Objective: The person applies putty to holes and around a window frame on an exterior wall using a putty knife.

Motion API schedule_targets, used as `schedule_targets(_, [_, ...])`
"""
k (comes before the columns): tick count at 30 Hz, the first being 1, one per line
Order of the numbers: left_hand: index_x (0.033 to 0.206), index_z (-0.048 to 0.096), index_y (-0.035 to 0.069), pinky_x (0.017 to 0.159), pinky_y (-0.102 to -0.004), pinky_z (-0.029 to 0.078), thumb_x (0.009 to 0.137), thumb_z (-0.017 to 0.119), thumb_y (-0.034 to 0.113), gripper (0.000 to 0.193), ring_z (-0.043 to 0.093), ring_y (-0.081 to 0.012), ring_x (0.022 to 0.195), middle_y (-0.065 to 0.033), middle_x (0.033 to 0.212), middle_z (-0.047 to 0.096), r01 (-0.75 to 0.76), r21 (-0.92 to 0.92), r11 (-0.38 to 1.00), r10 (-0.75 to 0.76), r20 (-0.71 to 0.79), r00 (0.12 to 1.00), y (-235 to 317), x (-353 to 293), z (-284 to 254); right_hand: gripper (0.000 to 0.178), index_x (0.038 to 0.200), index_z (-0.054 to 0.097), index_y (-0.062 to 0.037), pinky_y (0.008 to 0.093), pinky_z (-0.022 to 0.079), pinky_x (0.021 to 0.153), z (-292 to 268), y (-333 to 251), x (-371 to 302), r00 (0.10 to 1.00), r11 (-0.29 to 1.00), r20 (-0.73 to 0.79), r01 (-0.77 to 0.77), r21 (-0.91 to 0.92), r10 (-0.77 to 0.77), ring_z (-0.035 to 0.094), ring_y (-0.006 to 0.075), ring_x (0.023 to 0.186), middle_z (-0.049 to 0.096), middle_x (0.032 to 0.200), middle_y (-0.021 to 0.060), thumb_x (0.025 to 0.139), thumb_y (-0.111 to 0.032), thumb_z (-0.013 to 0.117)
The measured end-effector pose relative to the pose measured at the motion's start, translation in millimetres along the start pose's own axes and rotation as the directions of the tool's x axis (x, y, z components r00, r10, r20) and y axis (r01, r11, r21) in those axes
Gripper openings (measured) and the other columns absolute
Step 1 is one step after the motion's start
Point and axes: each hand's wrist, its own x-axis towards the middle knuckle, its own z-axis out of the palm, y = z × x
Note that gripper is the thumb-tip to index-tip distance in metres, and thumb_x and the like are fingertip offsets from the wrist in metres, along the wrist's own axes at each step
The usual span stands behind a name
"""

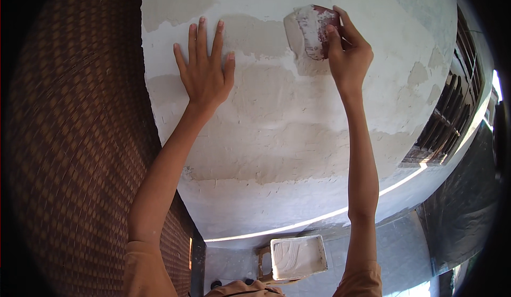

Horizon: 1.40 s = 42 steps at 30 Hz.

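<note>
My right hand (351,52) grips a flat dark-red scraper (326,24) smeared with pale plaster. Its far side lies against the wall (314,100), with a thick ridge of wet plaster (294,34) along its left edge. Spread flat on the same wall, further left, is my left hand (205,71), fingers apart and holding nothing. Between and below the hands the wall carries broad greyish-beige patches of plaster over a whiter coat.
A woven brown panel (80,127) meets the wall on the left. Below, a rectangular tray of plaster (322,254) rests on a wooden stool (263,261). A barred window opening (450,111) is at right, with dark sheeting (463,201) beneath it.
</note>
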Motion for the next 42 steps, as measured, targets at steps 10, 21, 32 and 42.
schedule_targets(10, [0.151, 0.03, 0.014, 0.112, -0.0617, 0.007, 0.096, 0.038, 0.032, 0.059, 0.018, -0.0333, 0.146, -0.016, 0.156, 0.023, -0.01, -0.013, 1.0, 0.01, 0.007, 1.0, -4.1, -2.1, -0.9, 0.035, 0.123, 0.065, -0.0132, 0.0261, 0.05, 0.071, 20.0, -10.5, 9.2, 0.979, 0.999, 0.202, 0.02, 0.039, -0.027, 0.065, 0.0124, 0.067, 0.071, 0.084, 0.0135, 0.088, -0.008, 0.063])
schedule_targets(21, [0.15, 0.034, 0.018, 0.112, -0.0616, 0.006, 0.096, 0.039, 0.037, 0.057, 0.021, -0.0326, 0.145, -0.0156, 0.156, 0.026, 0.002, -0.018, 1.0, -0.002, 0.0, 1.0, -6.6, -3.0, 1.2, 0.033, 0.122, 0.064, -0.0066, 0.0261, 0.05, 0.059, 37.7, -20.3, -16.7, 0.993, 0.961, 0.119, -0.039, 0.273, 0.006, 0.059, 0.0086, 0.061, 0.07, 0.081, 0.0097, 0.09, -0.005, 0.062])
schedule_targets(32, [0.151, 0.03, 0.014, 0.112, -0.0615, 0.007, 0.094, 0.041, 0.031, 0.06, 0.019, -0.0325, 0.146, -0.0148, 0.157, 0.023, -0.015, -0.002, 1.0, 0.014, -0.017, 1.0, -1.5, -3.8, 2.2, 0.036, 0.128, 0.058, -0.0001, 0.0227, 0.049, 0.058, 34.3, -22.9, -46.8, 0.958, 0.925, -0.162, -0.17, 0.341, 0.236, 0.057, 0.0082, 0.064, 0.068, 0.087, 0.0101, 0.092, -0.003, 0.059])
schedule_targets(42, [0.152, 0.029, 0.015, 0.112, -0.0611, 0.006, 0.097, 0.036, 0.033, 0.058, 0.018, -0.0312, 0.146, -0.0136, 0.157, 0.024, 0.002, -0.001, 1.0, -0.002, -0.016, 1.0, -1.8, -4.2, -0.5, 0.039, 0.131, 0.053, 0.0033, 0.0292, 0.056, 0.064, -14.8, 2.6, -49.7, 0.801, 0.924, -0.488, -0.205, 0.324, 0.348, 0.067, 0.0183, 0.079, 0.067, 0.103, 0.0201, 0.092, -0.002, 0.057])
